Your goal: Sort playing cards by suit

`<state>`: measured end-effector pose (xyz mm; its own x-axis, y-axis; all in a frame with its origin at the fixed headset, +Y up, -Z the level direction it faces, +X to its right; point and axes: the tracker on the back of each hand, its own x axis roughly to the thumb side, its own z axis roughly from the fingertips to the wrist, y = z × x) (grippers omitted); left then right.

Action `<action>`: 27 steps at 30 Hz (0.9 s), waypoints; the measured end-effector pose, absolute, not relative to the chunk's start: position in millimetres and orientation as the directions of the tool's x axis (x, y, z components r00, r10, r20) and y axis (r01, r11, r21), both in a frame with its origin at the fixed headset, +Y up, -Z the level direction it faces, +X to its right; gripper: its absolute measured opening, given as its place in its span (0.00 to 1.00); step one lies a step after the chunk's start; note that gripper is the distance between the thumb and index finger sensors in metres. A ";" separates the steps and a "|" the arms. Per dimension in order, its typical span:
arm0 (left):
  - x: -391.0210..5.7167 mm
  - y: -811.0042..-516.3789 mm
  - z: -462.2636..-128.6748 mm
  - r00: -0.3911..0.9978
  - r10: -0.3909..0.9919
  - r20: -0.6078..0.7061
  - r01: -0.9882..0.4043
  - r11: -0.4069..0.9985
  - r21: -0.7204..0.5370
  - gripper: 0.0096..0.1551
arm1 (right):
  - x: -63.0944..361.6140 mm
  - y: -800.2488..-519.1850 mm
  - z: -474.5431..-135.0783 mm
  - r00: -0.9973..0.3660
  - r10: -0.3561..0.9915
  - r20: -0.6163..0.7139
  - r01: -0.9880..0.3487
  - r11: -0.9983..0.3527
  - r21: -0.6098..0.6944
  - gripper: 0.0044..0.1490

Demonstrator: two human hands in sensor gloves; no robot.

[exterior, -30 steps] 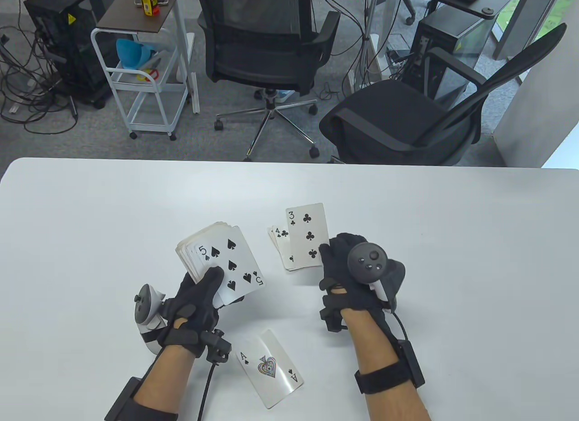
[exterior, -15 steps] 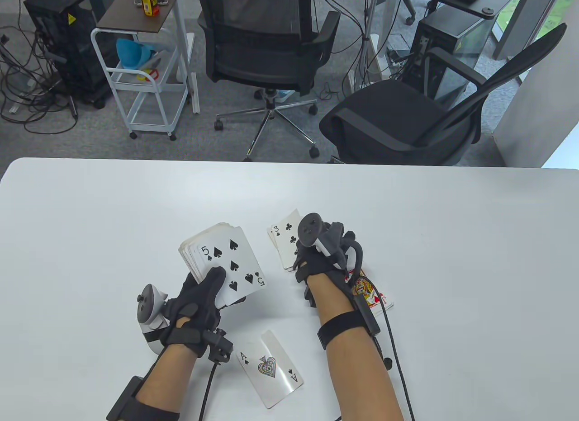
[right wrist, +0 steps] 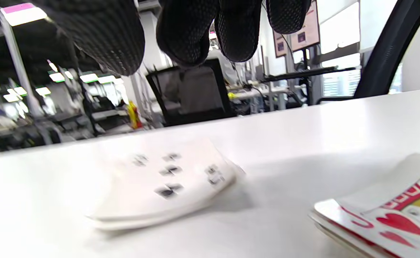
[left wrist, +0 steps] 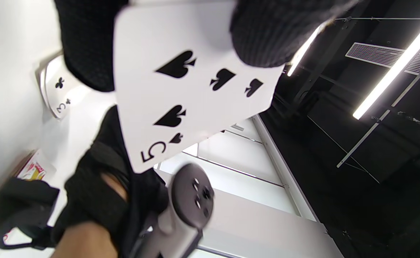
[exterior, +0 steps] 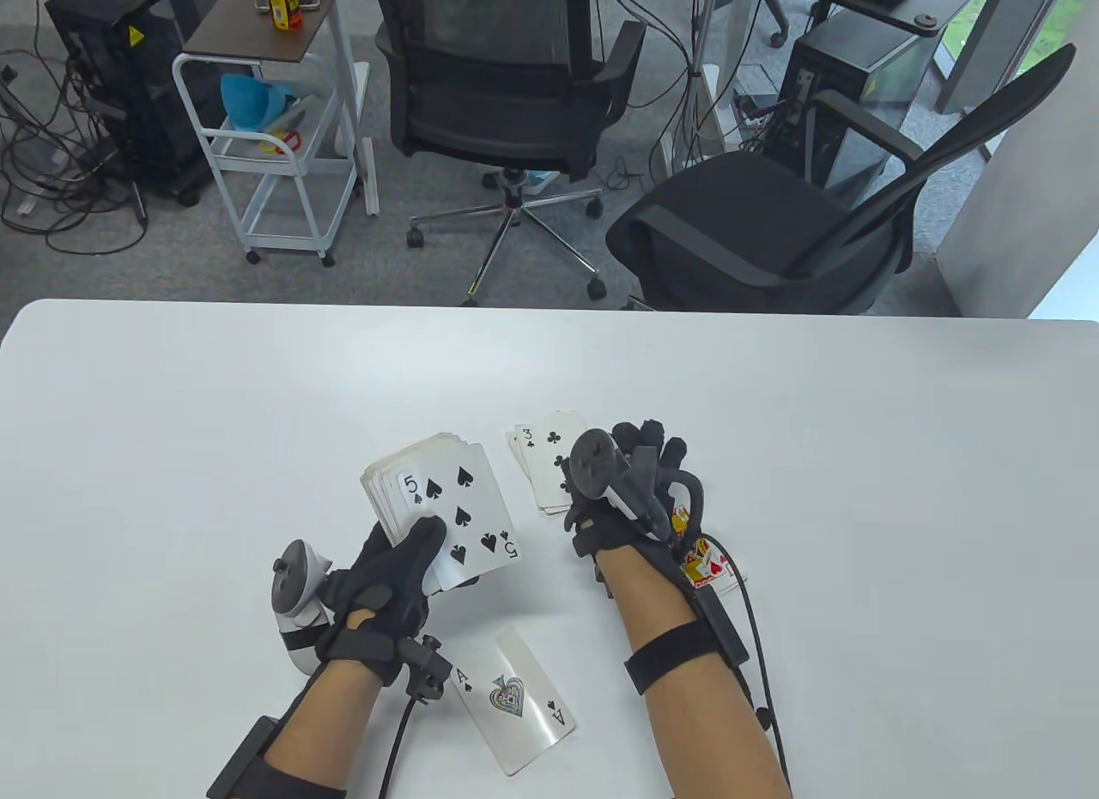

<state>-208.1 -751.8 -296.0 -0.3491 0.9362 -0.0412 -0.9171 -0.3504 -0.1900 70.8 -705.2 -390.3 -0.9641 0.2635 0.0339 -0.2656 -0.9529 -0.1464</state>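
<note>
White cards fill my left hand, and my thumb lies curled over the top one, the five of spades. The rest of the deck sits under it in my grip.

A second ago my right hand held the three of clubs up in the air. Now that card lies flat on the club pile, and my hand hangs just over it. The fingers are loosely bent and hold nothing. So I think the three is sorted, and the five of spades is next.

It should go with the ace of spades, which lies alone near me on the table. Just beside my right wrist there is a red pile with a jack of hearts on top.

I can read "5" on the top card, "3" on the club card, "A" on the ace and "J" in the right wrist view. No brand names show on the cards.
</note>
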 end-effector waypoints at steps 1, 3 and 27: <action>-207.2 -752.0 -295.7 -0.346 0.937 -0.042 -0.918 -0.347 -0.191 0.36 | 73.2 -699.5 -380.9 -0.949 0.309 0.063 -0.316 -0.933 -0.173 0.28; -204.5 -753.5 -295.0 -0.332 0.942 -0.046 -0.922 -0.335 -0.197 0.36 | 77.6 -690.2 -357.7 -0.884 0.442 0.153 -0.465 -0.865 -0.186 0.29; -185.1 -767.4 -288.3 -0.225 0.969 -0.104 -0.931 -0.245 -0.270 0.36 | 53.1 -713.3 -283.5 -0.723 0.564 0.400 -0.640 -0.764 -0.080 0.38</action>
